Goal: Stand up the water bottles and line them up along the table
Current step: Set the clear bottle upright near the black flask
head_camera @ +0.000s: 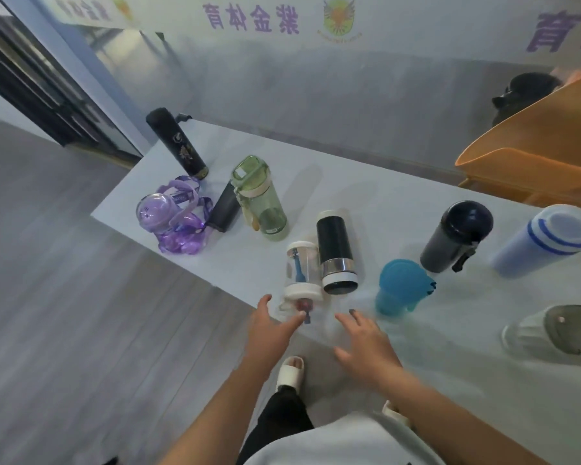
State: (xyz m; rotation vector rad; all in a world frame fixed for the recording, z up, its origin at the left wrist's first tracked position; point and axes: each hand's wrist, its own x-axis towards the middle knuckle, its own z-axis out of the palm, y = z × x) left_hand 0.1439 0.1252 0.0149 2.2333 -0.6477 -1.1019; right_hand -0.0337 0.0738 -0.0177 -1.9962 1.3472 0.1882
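Observation:
Several water bottles are on the white table. A clear bottle with a white cap appears to lie on its side at the front edge, cap and strap toward me. My left hand hovers just below it with spread fingers, one fingertip near the strap. My right hand is open over the table edge, holding nothing. Upright are a black-and-white flask, a blue cup, a navy bottle, a white-and-blue bottle, a green bottle and a tall black flask. A small black flask lies beside a purple bottle.
A clear lidded container lies at the right near the front edge. An orange bin stands at the back right against a mirrored wall. Grey floor runs along the table's left side, and my slippered foot is below the table edge.

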